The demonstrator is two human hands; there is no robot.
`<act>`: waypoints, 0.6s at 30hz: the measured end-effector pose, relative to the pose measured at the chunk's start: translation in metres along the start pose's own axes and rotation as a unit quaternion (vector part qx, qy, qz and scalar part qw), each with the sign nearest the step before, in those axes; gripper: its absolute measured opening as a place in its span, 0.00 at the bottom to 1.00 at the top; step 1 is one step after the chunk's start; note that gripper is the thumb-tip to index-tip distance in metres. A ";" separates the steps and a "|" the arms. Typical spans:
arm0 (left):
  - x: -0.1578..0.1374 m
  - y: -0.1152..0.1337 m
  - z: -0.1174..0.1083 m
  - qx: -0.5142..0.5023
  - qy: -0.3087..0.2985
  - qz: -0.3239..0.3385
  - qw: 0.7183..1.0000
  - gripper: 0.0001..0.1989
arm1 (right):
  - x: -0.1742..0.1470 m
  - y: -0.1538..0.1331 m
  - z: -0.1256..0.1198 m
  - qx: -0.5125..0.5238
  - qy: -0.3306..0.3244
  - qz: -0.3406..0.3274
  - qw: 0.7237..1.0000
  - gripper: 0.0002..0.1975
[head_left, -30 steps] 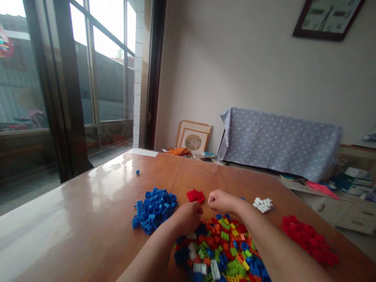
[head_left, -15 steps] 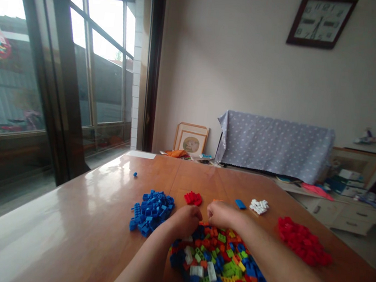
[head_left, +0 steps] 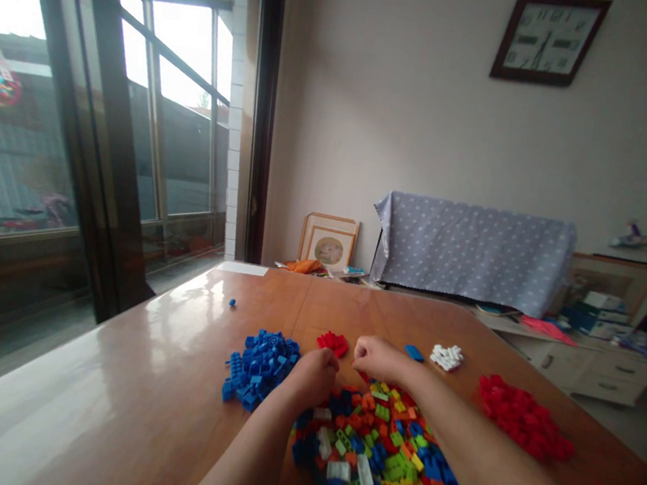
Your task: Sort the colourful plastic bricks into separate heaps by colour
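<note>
My left hand (head_left: 315,375) is closed, its fingers curled over the far left edge of a mixed heap of toy building bricks (head_left: 392,460). What its fingertips hold, if anything, is hidden. My right hand (head_left: 375,359) is also closed, fingers pinched together just beyond the heap; a bit of red or orange shows below its fingertips, too small to name. Right beside my left hand lies a pile of blue bricks (head_left: 259,367). A small cluster of red bricks (head_left: 332,343) sits just beyond the gap between the hands.
Farther right are a flat blue brick (head_left: 414,352), a group of white bricks (head_left: 447,357) and a larger red pile (head_left: 522,417). One small blue piece (head_left: 232,303) lies alone at the far left of the glossy wooden table (head_left: 167,380). A cloth-covered object (head_left: 475,248) stands behind.
Both hands have drawn slightly up and away from the heap, the left one a little leftward. More of the heap's far edge shows between them. The brick piles look the same.
</note>
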State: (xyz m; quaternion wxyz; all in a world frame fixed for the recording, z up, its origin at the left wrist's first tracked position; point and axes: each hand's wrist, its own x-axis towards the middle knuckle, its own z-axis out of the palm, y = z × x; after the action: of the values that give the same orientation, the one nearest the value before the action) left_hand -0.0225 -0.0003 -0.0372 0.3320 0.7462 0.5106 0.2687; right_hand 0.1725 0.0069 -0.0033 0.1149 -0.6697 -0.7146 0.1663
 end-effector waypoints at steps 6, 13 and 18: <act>0.002 -0.007 0.002 -0.008 0.023 -0.011 1.000 0.10 | 0.026 0.004 0.008 0.061 0.037 0.057 0.996 0.09; 0.002 -0.007 -0.001 0.031 0.038 -0.009 0.999 0.09 | 0.048 0.002 0.013 0.071 0.089 0.078 0.990 0.07; -0.004 0.001 -0.005 0.035 0.020 -0.031 0.999 0.07 | 0.068 0.001 0.015 0.085 0.096 0.080 0.989 0.08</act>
State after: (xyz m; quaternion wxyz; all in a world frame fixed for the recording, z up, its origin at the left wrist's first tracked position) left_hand -0.0273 -0.0031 -0.0338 0.3037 0.7354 0.5495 0.2552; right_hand 0.1627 0.0734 -0.0213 0.2258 -0.7250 -0.6279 0.1706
